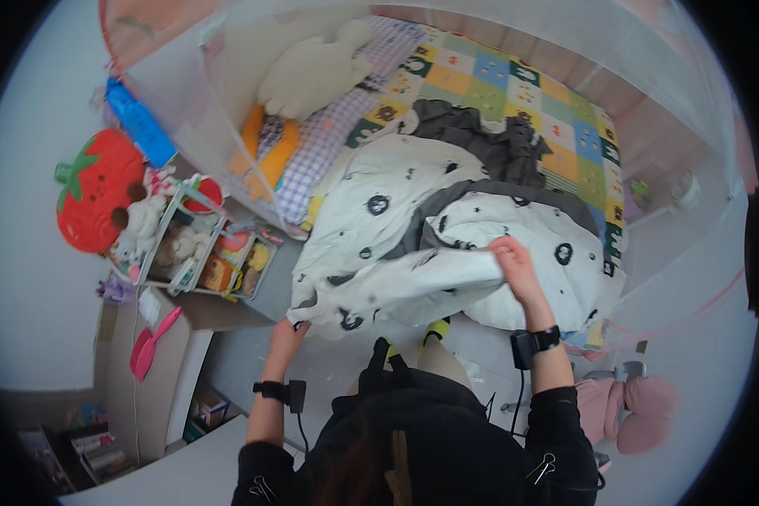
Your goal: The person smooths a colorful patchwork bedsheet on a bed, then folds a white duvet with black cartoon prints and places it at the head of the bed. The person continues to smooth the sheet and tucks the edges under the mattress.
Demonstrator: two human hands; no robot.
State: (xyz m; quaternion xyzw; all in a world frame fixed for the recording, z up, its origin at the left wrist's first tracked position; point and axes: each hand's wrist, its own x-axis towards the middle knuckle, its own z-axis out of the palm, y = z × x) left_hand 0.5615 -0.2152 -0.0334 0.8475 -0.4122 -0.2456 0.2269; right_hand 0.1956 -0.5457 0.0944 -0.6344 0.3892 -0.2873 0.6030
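1. While both hands hold up its near edge, the quilt (379,173), white with black fuzzy-ball print and dark grey reverse, lies bunched over the patchwork-print bed sheet (569,131).
2. Left hand (288,341): fingers closed on the quilt at a corner-like end, low, near the person's body.
3. Right hand (519,268): fingers gripping the same raised flap further along, higher and farther forward than the left.
4. Raised flap: slack and creased between the hands; best drawn taut by parting them, then levelled so neither end leads.
5. Dark grey ruffled portion (481,139): crumpled at the far side; a low shake from the near edge would probably loosen it better than a hard pull, which may drag the whole quilt off.
6. Gingham pillow (333,139) and white plush goose (308,80): beside the quilt, to the left; cloth is best swung clear of both.
7. Bed net (683,143): mesh at the right; wide sweeps could catch it.
8. Wrist cables, left (302,428) and right (521,405): hanging loose; likely snags, best kept outside the folds.
9. Socked feet (436,331): just below the flap; trailing cloth could be trodden on.
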